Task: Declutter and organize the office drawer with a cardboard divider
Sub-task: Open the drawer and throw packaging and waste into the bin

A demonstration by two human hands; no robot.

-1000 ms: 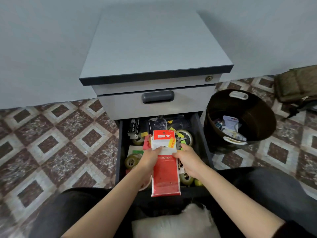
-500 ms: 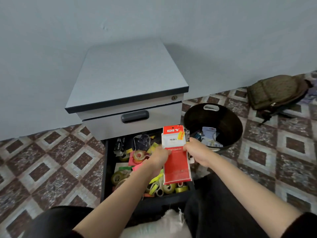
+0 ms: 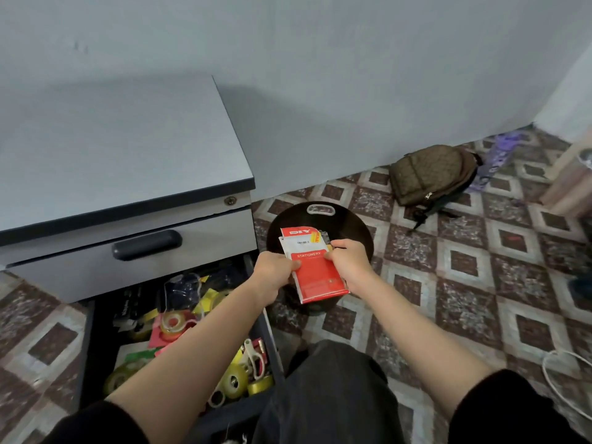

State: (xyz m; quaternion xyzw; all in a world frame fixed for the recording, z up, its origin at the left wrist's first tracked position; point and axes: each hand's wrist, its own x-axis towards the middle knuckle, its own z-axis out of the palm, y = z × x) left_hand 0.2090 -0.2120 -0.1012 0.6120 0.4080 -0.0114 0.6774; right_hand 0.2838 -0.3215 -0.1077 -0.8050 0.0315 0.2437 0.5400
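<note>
The red stationery packet is held upright above the black bin, over its near half. It is pinched at mid-height from both sides. The grip of the left hand is closed on its left edge, with the thumb laid on the face, and the grip of the right hand is closed on its right edge.

The packet is judged to be light, thin and flexible. Its glossy sleeve may bend or slip if taken by one corner, so an edge pinch near the middle is preferred. Its contents cannot be made out.

The open drawer, to the left of the bin as seen, is crowded with tape rolls.
</note>
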